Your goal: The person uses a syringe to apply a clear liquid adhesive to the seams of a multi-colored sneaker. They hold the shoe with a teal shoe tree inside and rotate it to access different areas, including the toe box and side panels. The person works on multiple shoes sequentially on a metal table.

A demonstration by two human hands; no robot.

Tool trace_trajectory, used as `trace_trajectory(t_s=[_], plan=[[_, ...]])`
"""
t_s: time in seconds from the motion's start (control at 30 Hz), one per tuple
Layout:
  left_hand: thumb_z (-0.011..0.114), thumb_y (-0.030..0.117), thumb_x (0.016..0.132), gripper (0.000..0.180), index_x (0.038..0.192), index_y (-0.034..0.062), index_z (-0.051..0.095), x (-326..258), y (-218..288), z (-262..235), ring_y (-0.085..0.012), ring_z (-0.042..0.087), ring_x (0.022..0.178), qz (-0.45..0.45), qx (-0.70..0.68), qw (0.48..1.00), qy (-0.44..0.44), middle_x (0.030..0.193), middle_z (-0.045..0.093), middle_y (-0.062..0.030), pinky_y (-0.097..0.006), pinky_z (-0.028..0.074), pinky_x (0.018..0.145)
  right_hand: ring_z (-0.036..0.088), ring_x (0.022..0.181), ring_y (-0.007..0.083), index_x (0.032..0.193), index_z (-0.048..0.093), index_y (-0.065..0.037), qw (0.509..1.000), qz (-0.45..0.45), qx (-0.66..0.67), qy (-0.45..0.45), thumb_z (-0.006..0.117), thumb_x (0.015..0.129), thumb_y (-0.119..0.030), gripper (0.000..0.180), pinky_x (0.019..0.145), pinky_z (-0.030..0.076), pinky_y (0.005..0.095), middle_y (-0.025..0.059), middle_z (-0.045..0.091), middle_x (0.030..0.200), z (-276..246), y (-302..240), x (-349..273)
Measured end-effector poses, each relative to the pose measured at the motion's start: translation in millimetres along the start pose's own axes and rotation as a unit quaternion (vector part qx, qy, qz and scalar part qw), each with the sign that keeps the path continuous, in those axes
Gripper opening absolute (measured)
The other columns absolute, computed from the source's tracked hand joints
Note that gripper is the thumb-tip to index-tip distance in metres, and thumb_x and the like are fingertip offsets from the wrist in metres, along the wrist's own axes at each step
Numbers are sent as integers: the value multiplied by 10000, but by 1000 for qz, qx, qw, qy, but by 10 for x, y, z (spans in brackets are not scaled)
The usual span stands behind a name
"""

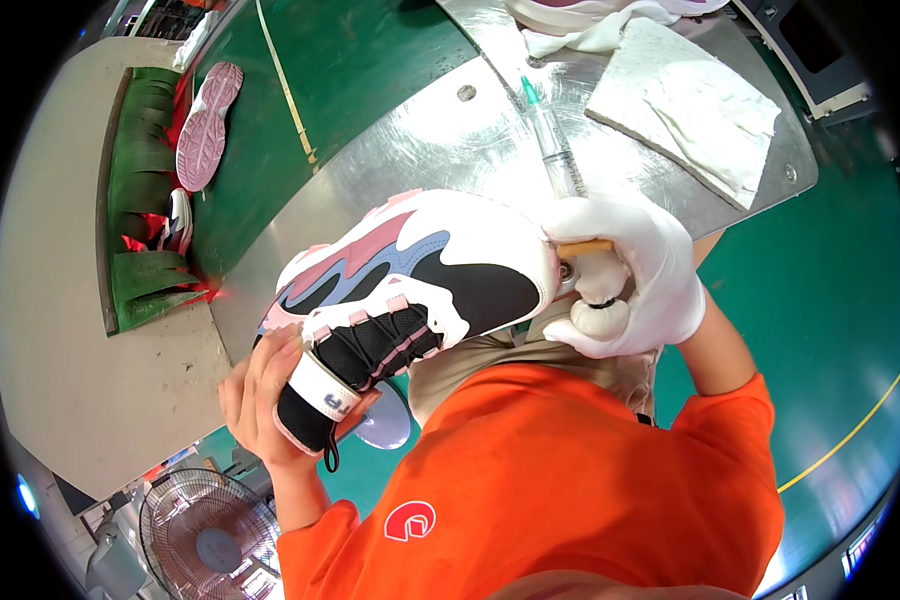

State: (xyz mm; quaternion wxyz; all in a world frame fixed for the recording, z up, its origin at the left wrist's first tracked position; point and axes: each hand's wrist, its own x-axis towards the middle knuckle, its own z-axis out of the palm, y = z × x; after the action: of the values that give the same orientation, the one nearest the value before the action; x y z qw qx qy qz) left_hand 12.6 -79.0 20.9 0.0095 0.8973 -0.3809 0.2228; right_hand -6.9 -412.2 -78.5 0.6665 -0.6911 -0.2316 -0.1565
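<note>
A white sneaker [480,225] with black, blue and pink panels lies on its side in front of me, toe toward the right. My left hand [260,395] is bare and grips it by the heel and tongue end, fingers wrapped round the collar. At the toe, my right hand [655,275], in a white glove, is closed round a small tool with a tan strip [582,248] and a round metal part. Below that strip hangs a white cloth bundle [600,316] with a dark band; whether it belongs to the tool or the glove I cannot tell.
A syringe [550,140] with a green tip lies on the metal table [420,125]. Beyond it are a pad with white cloth [685,110] and part of another shoe [590,15]. Left, a pink-soled shoe [210,125] lies by a green strip curtain [150,200]. A fan [210,530] stands lower left.
</note>
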Motion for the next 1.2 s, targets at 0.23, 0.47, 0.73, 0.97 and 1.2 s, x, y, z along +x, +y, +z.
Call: trace_trajectory(t_s=[0.23,0.47,0.73,0.97,1.2], plan=[[879,502,656,710,1096,-6,652,21,-18,-2,-317,706,959,7,4,1000,2,1032,735,-165,-379,480,822,582,659,131,1224,564,-100,997,-45,-67,15,788,630,54,653,570,459,246,34,618,877,-8,47,21],[891,507,645,676,1099,65,655,27,24,10,-278,668,868,0,1,1000,26,1025,735,-105,-347,477,797,603,795,91,1330,492,-53,992,44,28,111,838,640,58,780,662,505,231,44,614,1033,-14,-16,-195],[901,460,648,701,1124,19,637,-113,108,9,-308,694,895,7,25,999,34,1024,732,-154,-357,477,789,669,870,218,1295,508,-66,924,88,-212,306,813,687,-18,682,771,548,321,106,638,1093,266,18,117],[900,447,663,646,1101,49,642,-119,86,31,-289,686,893,9,32,998,53,1027,728,-106,-351,501,795,593,711,307,1208,571,-115,910,41,-316,265,725,675,-17,563,629,495,387,120,565,895,302,61,250],[923,353,633,616,1077,23,652,449,-267,-31,-304,674,856,-56,-51,997,-33,970,699,-118,-380,527,770,518,736,161,1296,488,-27,902,141,-175,368,865,640,-55,757,694,496,304,106,591,1053,201,137,19]])
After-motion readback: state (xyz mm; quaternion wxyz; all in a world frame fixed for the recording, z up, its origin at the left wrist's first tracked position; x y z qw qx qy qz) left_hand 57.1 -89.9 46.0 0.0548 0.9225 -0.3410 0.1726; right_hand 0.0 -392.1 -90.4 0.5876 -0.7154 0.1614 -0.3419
